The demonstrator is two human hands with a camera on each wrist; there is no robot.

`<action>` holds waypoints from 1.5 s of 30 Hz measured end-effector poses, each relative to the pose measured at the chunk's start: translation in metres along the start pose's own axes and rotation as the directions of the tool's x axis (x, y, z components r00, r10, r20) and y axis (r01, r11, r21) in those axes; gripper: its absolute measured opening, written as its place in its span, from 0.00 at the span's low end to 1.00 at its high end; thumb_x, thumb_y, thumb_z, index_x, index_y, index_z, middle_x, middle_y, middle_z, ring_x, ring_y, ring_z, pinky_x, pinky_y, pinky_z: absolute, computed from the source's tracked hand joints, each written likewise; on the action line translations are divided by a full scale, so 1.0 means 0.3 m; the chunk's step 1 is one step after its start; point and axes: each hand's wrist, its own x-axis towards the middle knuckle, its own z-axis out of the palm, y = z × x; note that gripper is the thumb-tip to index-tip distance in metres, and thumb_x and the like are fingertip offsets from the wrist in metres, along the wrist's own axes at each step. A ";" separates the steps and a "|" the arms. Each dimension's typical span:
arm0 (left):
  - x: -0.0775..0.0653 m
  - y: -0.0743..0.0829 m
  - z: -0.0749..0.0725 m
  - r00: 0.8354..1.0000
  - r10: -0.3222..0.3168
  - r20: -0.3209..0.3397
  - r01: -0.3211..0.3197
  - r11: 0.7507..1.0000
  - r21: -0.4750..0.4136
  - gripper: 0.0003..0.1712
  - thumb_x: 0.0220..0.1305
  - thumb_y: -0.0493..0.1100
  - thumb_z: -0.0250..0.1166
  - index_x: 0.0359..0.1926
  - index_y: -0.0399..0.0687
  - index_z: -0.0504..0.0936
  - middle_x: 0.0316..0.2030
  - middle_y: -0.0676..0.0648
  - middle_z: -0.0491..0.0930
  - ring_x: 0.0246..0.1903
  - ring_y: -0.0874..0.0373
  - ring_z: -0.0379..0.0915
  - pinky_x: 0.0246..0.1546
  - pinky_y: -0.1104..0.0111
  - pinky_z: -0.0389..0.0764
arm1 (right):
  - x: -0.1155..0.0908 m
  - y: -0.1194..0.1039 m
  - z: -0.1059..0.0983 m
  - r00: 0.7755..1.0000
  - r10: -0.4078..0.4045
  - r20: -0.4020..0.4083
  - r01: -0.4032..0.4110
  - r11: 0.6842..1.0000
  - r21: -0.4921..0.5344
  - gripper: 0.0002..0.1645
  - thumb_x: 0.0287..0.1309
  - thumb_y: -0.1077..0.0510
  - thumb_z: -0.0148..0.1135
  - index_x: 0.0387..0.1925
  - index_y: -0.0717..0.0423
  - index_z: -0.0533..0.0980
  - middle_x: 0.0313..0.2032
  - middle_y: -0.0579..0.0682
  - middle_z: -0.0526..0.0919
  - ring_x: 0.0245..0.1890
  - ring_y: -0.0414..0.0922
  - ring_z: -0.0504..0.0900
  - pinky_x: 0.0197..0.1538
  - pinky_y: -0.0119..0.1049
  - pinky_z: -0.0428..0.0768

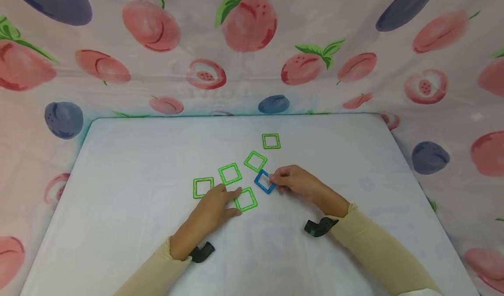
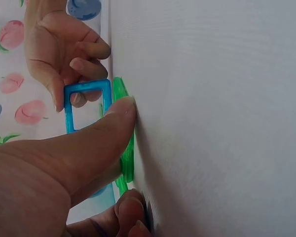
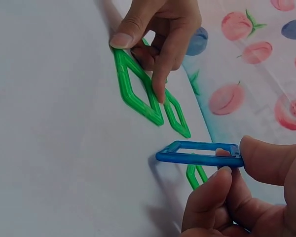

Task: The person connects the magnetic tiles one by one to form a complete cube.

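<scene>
My right hand [image 1: 297, 182] pinches a blue square magnetic tile [image 1: 261, 187] by one edge between thumb and fingers. The right wrist view shows this blue tile [image 3: 197, 160] raised off the tabletop, lying nearly flat, with a shadow beneath. My left hand [image 1: 210, 208] holds a green square magnetic tile [image 1: 253, 197] on the table, with thumb and index finger at two of its corners. The blue tile is apart from this green tile, to its upper right in the head view. Part of the green tile's left side is hidden by the left fingers.
Other green square tiles lie in a loose spread: one at the far back [image 1: 271, 134], one beyond the blue tile [image 1: 251, 167], one left of that [image 1: 227, 165], and one partly behind the left hand [image 1: 203, 179]. A white table [image 1: 118, 226] borders a fruit-patterned cloth [image 1: 244, 90].
</scene>
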 end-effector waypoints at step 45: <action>0.006 -0.012 -0.004 0.998 0.066 -0.004 -0.065 0.997 0.050 0.34 0.61 0.50 0.74 0.67 0.49 0.79 0.41 0.46 0.79 0.35 0.58 0.69 0.37 0.66 0.75 | -0.021 -0.045 0.091 0.974 -0.223 0.047 0.225 0.904 -0.364 0.16 0.74 0.45 0.58 0.41 0.46 0.88 0.30 0.47 0.82 0.32 0.43 0.77 0.39 0.36 0.75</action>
